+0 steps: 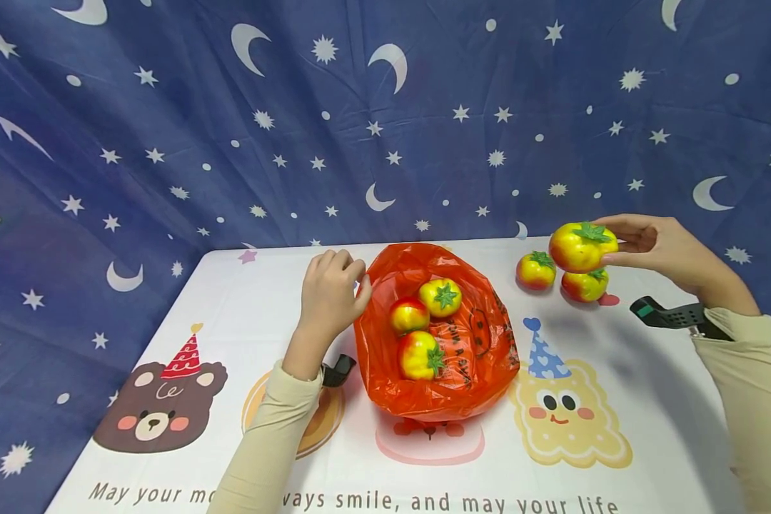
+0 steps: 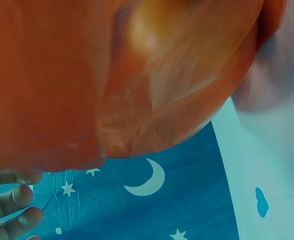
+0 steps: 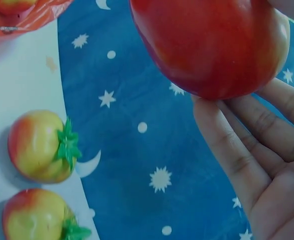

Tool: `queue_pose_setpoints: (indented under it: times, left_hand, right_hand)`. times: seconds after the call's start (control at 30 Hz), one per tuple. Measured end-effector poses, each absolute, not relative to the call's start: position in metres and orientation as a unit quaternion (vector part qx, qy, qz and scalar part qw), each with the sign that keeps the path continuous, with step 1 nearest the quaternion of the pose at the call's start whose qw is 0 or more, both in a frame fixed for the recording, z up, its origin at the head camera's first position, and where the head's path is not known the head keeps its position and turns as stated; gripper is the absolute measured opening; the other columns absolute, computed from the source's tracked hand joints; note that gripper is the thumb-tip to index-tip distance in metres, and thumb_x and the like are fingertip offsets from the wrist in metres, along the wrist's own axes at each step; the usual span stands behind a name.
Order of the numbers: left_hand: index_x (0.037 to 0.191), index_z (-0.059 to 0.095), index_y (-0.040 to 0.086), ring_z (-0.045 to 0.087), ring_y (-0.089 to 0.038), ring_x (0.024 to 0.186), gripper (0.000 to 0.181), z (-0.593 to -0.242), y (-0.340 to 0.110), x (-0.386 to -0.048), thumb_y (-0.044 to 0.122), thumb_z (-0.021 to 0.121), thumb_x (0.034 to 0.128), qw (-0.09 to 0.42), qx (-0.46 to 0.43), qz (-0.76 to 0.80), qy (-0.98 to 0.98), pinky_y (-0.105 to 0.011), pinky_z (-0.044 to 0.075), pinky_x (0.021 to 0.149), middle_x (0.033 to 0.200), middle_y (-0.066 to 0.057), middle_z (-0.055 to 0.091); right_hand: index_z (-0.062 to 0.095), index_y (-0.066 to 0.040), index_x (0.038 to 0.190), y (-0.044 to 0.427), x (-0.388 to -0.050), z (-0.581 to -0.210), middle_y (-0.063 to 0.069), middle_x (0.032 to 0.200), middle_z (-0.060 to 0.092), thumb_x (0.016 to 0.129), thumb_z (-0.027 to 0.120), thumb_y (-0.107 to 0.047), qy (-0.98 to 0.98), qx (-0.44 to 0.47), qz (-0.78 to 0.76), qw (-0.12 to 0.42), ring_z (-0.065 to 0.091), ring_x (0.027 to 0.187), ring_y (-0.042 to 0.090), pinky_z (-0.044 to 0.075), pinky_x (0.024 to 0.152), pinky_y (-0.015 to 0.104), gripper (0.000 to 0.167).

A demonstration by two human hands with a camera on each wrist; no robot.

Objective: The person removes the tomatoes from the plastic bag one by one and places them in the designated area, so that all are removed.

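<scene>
At the left rim of a red plastic bag (image 1: 482, 371), my left hand (image 1: 330, 293) pinches the edge with curled fingers; its exact hold is partly hidden. Three red-and-yellow fruits with green leaves lie in the bag, one (image 1: 417, 355) nearest its front. My right hand (image 1: 674, 253) holds another such fruit (image 1: 578, 248) raised above the cloth, thumb and fingers around it; the right wrist view shows its red underside (image 3: 212, 50). Behind and below it, two more fruits, one (image 1: 535, 271) to the left and one (image 1: 585, 287) to the right, rest on the white cloth.
The white cloth (image 1: 231, 285) bears printed cartoon figures, a bear (image 1: 150, 410) at the left among them, and lettering along the front. A blue curtain (image 1: 424, 143) with moons and stars hangs behind the table's back edge.
</scene>
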State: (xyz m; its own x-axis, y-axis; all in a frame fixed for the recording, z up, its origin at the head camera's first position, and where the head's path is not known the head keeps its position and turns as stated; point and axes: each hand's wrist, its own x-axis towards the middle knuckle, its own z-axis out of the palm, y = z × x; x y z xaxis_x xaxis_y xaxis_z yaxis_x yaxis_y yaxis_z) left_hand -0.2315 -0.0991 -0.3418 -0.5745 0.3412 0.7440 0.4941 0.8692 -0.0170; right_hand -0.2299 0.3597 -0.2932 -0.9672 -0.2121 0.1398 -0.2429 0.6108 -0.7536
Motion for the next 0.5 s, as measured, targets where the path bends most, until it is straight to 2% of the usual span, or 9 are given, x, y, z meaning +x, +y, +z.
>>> queue_pose_setpoints:
  times: [0.2, 0.5]
  left_hand:
    - [0.069, 0.059, 0.009, 0.051, -0.025, 0.07, 0.011, -0.342, -0.1, -0.231, 0.013, 0.06, 0.0789, 0.391, -0.237, -0.095, -0.885, -0.04, 0.045, 0.079, 0.072, -0.006, 0.055]
    - [0.068, 0.059, 0.008, 0.051, -0.025, 0.071, 0.011, -0.342, -0.1, -0.231, 0.012, 0.06, 0.0789, 0.386, -0.235, -0.096, -0.887, -0.04, 0.045, 0.079, 0.072, -0.006, 0.055]
  right_hand:
    - [0.056, -0.015, 0.127, 0.374, -0.225, -0.299, -0.031, 0.105, 0.058, 0.083, 0.065, -0.001, -0.897, 0.118, 0.425, 0.029, 0.058, 0.09, -0.014, 0.048, 0.069, 0.007, 0.047]
    - [0.051, -0.014, 0.13, 0.391, -0.219, -0.308, -0.033, 0.104, 0.055, 0.085, 0.064, -0.006, -0.901, 0.088, 0.422, 0.039, 0.056, 0.089, -0.016, 0.047, 0.068, 0.006, 0.047]
